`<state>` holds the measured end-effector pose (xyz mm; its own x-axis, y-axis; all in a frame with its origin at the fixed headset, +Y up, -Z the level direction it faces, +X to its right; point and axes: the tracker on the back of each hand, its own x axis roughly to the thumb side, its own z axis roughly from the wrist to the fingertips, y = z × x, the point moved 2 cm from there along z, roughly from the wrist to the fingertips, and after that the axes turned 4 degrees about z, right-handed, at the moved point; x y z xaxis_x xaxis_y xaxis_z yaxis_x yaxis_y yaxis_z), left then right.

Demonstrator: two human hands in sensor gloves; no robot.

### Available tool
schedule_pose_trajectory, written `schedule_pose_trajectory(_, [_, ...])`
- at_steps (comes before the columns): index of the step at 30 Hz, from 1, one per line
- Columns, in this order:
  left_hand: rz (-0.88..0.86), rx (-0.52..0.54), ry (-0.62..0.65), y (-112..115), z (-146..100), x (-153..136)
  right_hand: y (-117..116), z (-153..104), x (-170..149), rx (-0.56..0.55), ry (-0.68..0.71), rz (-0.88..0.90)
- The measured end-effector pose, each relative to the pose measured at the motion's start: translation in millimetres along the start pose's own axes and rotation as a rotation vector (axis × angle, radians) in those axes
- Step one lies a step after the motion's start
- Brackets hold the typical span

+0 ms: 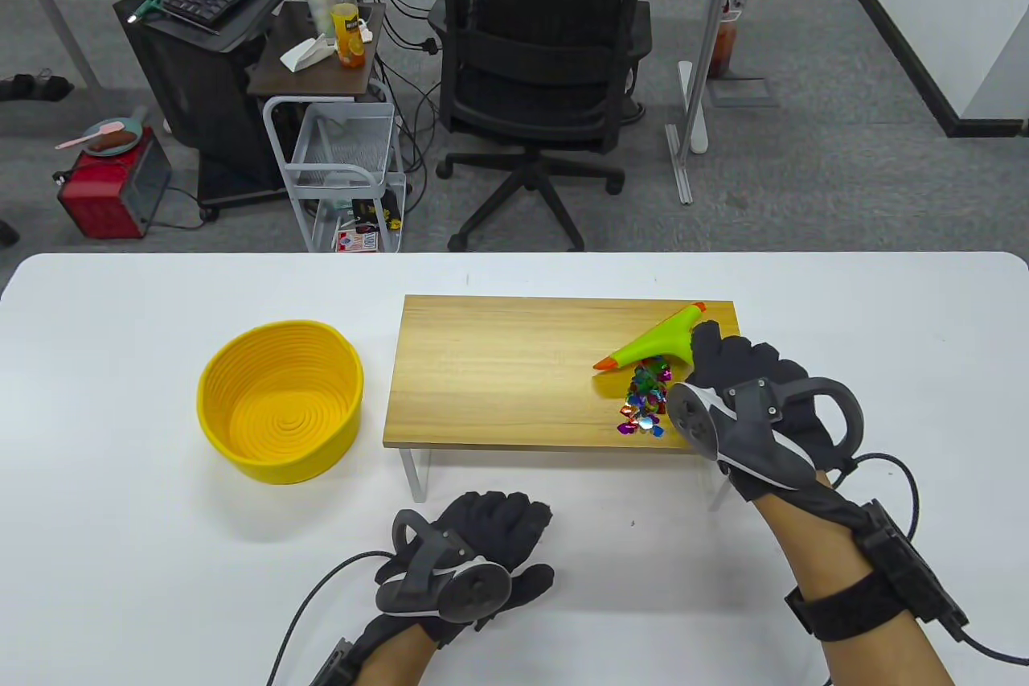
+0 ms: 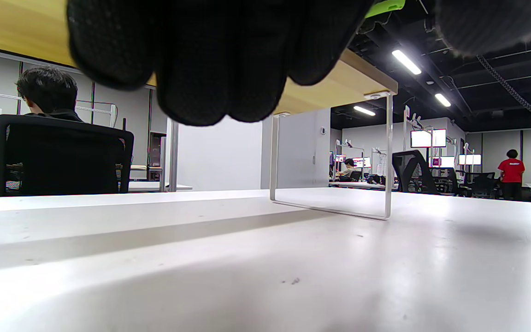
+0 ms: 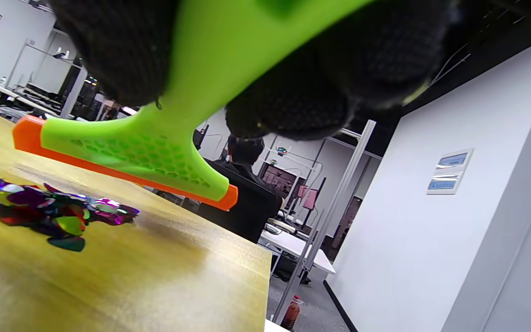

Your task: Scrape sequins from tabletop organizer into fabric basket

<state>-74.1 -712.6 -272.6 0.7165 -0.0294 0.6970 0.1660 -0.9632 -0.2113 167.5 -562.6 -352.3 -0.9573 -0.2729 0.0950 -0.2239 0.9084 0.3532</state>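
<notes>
A pile of coloured sequins (image 1: 645, 399) lies near the right front of the wooden tabletop organizer (image 1: 514, 372); the sequins show in the right wrist view (image 3: 49, 212) too. My right hand (image 1: 735, 372) grips the handle of a green scraper with an orange blade edge (image 1: 655, 340), held just above the board behind the sequins (image 3: 155, 152). The yellow fabric basket (image 1: 281, 400) stands empty to the organizer's left. My left hand (image 1: 490, 537) rests on the table in front of the organizer, holding nothing; its fingers (image 2: 210, 60) hang above the white tabletop.
The white table (image 1: 120, 557) carries the basket and organizer. The organizer stands on thin metal legs (image 2: 387, 157). Behind the table are an office chair (image 1: 539, 59), a wire cart (image 1: 346, 171) and a red box (image 1: 108, 183).
</notes>
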Motion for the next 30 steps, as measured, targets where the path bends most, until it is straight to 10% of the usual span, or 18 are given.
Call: schedule_pose_trajectory(30, [0.000, 0.001, 0.002, 1.1, 0.3, 1.3, 11.1, -53.3, 18.4, 0.028, 0.016, -0.008])
